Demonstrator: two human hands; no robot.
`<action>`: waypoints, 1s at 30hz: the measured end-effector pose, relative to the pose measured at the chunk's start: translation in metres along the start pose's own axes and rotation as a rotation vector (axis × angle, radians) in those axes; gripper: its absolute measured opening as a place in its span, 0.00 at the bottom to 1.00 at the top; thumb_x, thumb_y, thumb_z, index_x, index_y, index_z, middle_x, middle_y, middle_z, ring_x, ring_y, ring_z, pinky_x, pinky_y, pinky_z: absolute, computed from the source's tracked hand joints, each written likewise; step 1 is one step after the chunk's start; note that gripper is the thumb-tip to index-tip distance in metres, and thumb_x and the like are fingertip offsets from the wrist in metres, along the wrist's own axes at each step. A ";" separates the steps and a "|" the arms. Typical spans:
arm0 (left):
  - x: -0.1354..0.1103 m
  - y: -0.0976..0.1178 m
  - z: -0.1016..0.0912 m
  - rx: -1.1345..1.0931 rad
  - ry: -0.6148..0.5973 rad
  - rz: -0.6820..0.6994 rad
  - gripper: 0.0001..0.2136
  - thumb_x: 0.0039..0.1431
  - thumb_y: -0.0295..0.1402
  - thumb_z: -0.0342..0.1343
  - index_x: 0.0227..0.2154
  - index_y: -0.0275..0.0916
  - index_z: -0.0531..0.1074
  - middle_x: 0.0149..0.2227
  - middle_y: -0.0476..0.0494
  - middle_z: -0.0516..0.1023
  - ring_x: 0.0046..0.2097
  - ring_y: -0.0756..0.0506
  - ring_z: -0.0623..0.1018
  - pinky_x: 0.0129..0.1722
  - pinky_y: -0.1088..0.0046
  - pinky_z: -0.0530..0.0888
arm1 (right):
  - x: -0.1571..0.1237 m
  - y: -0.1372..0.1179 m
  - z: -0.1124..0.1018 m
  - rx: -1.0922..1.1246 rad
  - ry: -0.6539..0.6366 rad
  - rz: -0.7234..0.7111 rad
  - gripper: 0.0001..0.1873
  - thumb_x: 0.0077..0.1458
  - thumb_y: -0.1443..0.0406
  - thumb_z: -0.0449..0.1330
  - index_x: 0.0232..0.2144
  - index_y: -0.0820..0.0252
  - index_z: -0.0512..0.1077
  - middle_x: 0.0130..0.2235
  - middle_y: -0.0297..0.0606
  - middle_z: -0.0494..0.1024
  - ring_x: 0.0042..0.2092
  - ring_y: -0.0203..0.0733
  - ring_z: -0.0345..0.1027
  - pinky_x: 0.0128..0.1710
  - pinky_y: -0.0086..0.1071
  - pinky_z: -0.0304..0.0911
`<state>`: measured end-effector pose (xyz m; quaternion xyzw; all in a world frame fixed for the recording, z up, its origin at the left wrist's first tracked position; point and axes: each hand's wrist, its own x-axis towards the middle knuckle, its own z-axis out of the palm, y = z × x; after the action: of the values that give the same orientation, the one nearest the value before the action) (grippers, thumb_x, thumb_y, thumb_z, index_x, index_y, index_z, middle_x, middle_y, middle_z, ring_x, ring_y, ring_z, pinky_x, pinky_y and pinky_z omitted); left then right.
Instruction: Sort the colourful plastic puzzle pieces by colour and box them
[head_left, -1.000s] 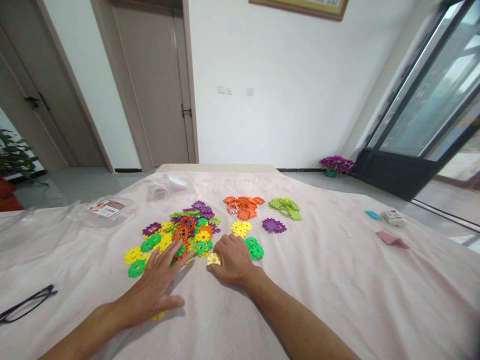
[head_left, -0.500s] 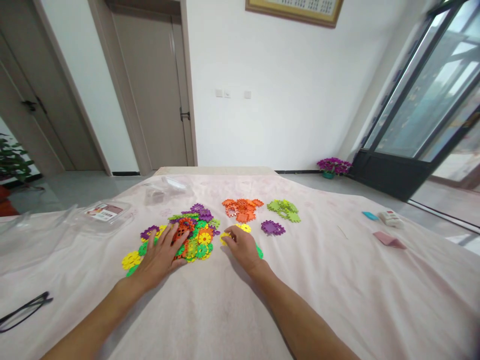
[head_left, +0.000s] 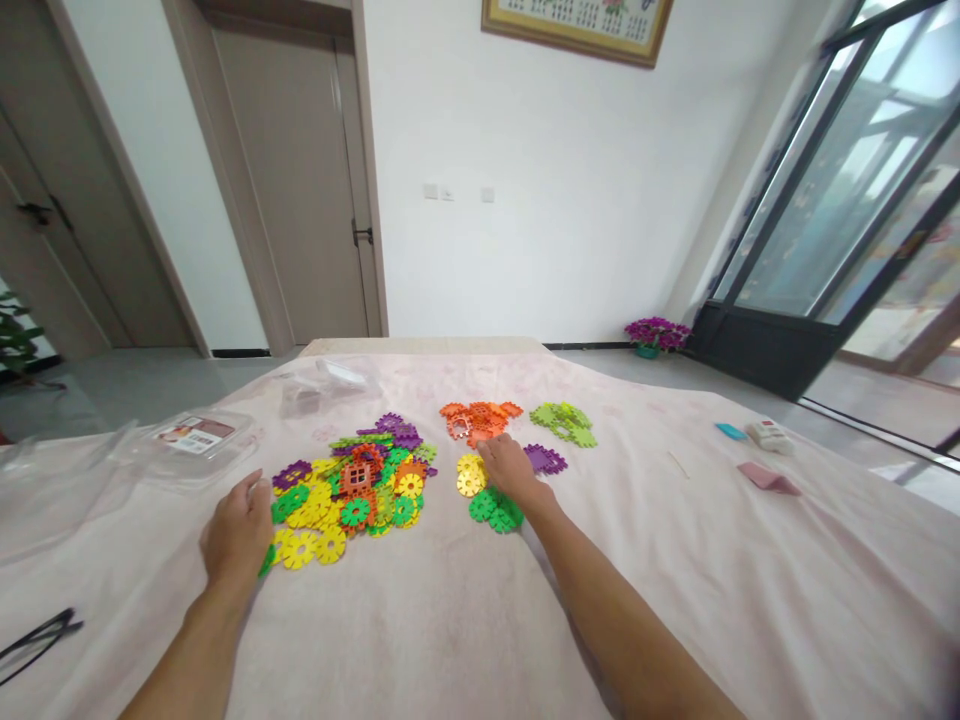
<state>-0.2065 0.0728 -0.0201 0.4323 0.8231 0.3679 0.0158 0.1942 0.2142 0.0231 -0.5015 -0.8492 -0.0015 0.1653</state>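
Moved left of the mixed pile (head_left: 358, 478), my left hand (head_left: 238, 525) curls; right of it, my right hand (head_left: 511, 468) sits by yellow pieces (head_left: 471, 477). Neither grip's state shows; keep colours apart.

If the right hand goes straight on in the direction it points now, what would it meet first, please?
Most likely the right hand would meet the orange pieces first; their near edge lies just ahead of it, though one view leaves unclear whether they already touch.
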 end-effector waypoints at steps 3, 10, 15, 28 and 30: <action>0.000 0.011 0.000 -0.005 -0.056 -0.032 0.29 0.68 0.47 0.37 0.61 0.36 0.69 0.61 0.29 0.72 0.62 0.32 0.71 0.59 0.53 0.67 | 0.018 0.003 0.003 0.007 -0.057 -0.044 0.10 0.66 0.69 0.54 0.38 0.59 0.76 0.39 0.46 0.80 0.46 0.47 0.70 0.47 0.35 0.62; 0.004 0.014 0.002 0.018 -0.096 -0.018 0.28 0.67 0.47 0.39 0.58 0.39 0.73 0.60 0.33 0.75 0.59 0.33 0.75 0.56 0.56 0.70 | 0.036 0.010 -0.004 0.058 -0.058 0.002 0.09 0.64 0.67 0.58 0.43 0.63 0.78 0.45 0.47 0.80 0.49 0.46 0.72 0.52 0.35 0.62; 0.007 0.009 0.008 0.095 -0.084 0.047 0.25 0.65 0.46 0.45 0.55 0.40 0.76 0.57 0.35 0.78 0.57 0.33 0.76 0.53 0.56 0.72 | 0.009 -0.025 -0.007 0.240 0.089 0.060 0.13 0.64 0.67 0.58 0.49 0.59 0.78 0.51 0.45 0.80 0.54 0.45 0.71 0.56 0.36 0.62; 0.008 0.006 0.016 0.198 -0.111 0.110 0.23 0.66 0.42 0.43 0.57 0.41 0.74 0.62 0.37 0.73 0.62 0.38 0.72 0.60 0.59 0.68 | -0.022 -0.103 0.014 0.154 -0.028 -0.294 0.18 0.66 0.67 0.55 0.56 0.55 0.73 0.60 0.42 0.73 0.59 0.46 0.62 0.60 0.39 0.59; 0.008 0.006 0.017 0.202 -0.109 0.113 0.23 0.66 0.42 0.43 0.57 0.41 0.74 0.62 0.37 0.73 0.62 0.38 0.73 0.60 0.59 0.68 | -0.021 -0.103 0.014 0.145 -0.051 -0.286 0.15 0.66 0.67 0.55 0.52 0.56 0.75 0.57 0.43 0.75 0.59 0.47 0.63 0.59 0.39 0.59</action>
<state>-0.2017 0.0904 -0.0266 0.4967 0.8282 0.2595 -0.0037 0.1120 0.1480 0.0203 -0.3621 -0.9137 0.0491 0.1776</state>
